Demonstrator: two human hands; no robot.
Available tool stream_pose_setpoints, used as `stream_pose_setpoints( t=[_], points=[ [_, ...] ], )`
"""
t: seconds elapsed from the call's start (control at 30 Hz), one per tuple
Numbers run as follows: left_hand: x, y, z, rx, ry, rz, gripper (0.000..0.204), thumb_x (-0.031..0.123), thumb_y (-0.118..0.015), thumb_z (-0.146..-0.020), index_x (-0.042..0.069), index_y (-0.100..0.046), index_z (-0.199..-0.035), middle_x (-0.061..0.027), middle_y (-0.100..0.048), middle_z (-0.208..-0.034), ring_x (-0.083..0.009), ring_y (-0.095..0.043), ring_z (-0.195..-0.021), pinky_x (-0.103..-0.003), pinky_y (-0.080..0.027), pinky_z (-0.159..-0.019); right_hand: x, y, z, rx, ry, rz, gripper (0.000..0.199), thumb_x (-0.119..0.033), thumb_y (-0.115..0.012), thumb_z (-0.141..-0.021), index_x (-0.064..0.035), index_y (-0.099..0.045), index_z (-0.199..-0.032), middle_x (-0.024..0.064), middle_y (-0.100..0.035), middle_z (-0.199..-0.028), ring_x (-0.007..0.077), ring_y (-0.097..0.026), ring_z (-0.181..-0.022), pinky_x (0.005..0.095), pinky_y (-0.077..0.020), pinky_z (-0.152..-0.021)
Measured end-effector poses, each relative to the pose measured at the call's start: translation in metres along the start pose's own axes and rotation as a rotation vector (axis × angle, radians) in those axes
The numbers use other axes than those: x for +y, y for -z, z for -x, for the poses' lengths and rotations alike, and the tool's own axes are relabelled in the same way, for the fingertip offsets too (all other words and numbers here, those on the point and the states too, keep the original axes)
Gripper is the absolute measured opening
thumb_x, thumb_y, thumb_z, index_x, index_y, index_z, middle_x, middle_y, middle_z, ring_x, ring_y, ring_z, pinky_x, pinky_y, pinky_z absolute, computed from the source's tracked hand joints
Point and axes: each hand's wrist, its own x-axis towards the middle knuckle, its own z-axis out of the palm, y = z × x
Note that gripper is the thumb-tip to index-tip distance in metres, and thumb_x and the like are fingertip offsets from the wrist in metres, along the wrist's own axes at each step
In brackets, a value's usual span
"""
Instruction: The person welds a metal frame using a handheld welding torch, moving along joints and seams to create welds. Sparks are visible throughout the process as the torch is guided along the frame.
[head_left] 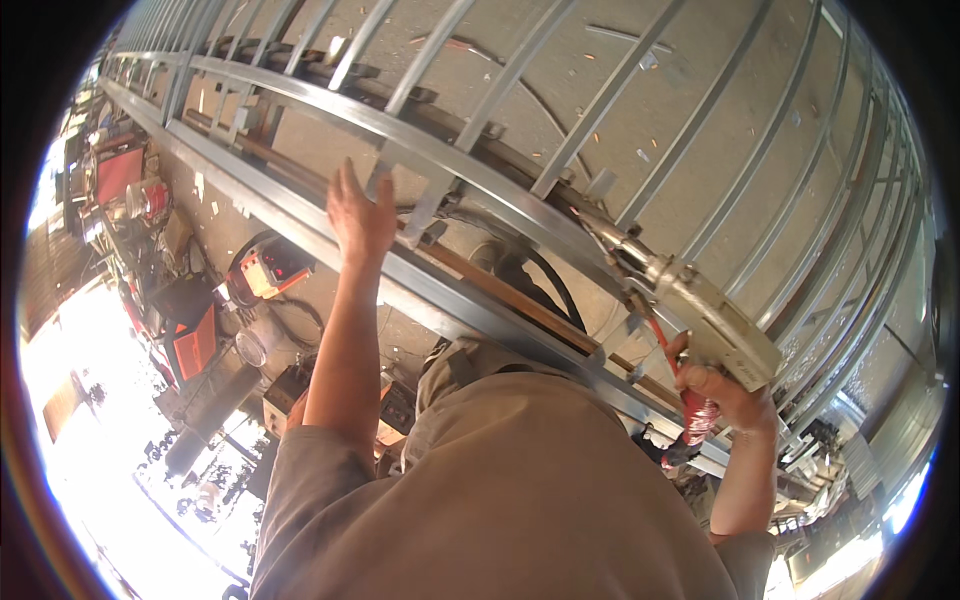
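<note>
In my right hand (735, 398) is a boxy, pale beige welding gun (722, 325) with a metal barrel. My fingers wrap its rear end, and the barrel points up and left over the metal frame. A red wrapped cable (700, 415) hangs below that hand. My left hand (362, 220) is held out with its fingers apart over the near side of the frame; it grips nothing, and whether it touches the metal I cannot tell. The frame's long silvery rail (400, 128) runs across in front of me, with many parallel bars (600, 120) reaching away from it.
A second long rail (440, 290) lies nearer my body. On the floor at left stand an orange and black machine (268, 268), a red-fronted box (195, 345) and clutter. A black cable (555, 285) loops between the rails. Scraps lie on the floor beyond the bars.
</note>
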Motion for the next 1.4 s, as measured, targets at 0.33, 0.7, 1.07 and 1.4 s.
stream_pose_setpoints(
  t=[0.33, 0.7, 1.07, 1.4],
  points=[
    [-0.018, -0.002, 0.027, -0.135, -0.204, 0.041, 0.104, 0.067, -0.069, -0.085, 0.001, -0.037, -0.158, -0.0190, -0.052, -0.149, -0.0319, -0.042, -0.146, -0.050, -0.014, -0.128, -0.021, -0.186, -0.090, 0.184, 0.322, 0.676, 0.063, -0.019, -0.075, -0.089, -0.0116, -0.054, -0.147, 0.0178, -0.074, -0.108, 0.0306, -0.073, -0.098, 0.0404, -0.0558, -0.087],
    [-0.024, -0.002, 0.026, -0.224, -0.187, 0.128, 0.106, 0.062, -0.066, -0.088, -0.002, -0.024, -0.162, -0.0197, -0.047, -0.149, -0.0346, -0.034, -0.149, -0.051, -0.011, -0.128, 0.010, -0.289, -0.168, 0.339, 0.555, 1.002, 0.077, -0.020, -0.080, -0.082, -0.0174, -0.047, -0.151, 0.0182, -0.074, -0.107, 0.0432, -0.071, -0.091, 0.0503, -0.0579, -0.077],
    [-0.029, -0.004, 0.024, -0.209, -0.220, 0.194, 0.101, 0.056, -0.065, -0.088, -0.007, -0.030, -0.159, -0.0209, -0.051, -0.145, -0.0351, -0.038, -0.145, -0.053, -0.012, -0.128, 0.027, -0.314, -0.182, 0.496, 0.574, 1.147, 0.075, -0.018, -0.080, -0.081, -0.0213, -0.050, -0.150, 0.0140, -0.073, -0.116, 0.0387, -0.072, -0.099, 0.0465, -0.0596, -0.082],
    [-0.033, -0.003, 0.025, -0.171, -0.277, 0.142, 0.073, 0.026, -0.051, -0.094, -0.007, -0.033, -0.157, -0.0207, -0.054, -0.137, -0.0363, -0.043, -0.138, -0.054, -0.014, -0.127, 0.044, -0.325, -0.186, 0.584, 0.656, 1.273, 0.078, -0.015, -0.076, -0.080, -0.0253, -0.048, -0.152, 0.0117, -0.072, -0.105, 0.0371, -0.073, -0.087, 0.0487, -0.0588, -0.073]
  ],
)
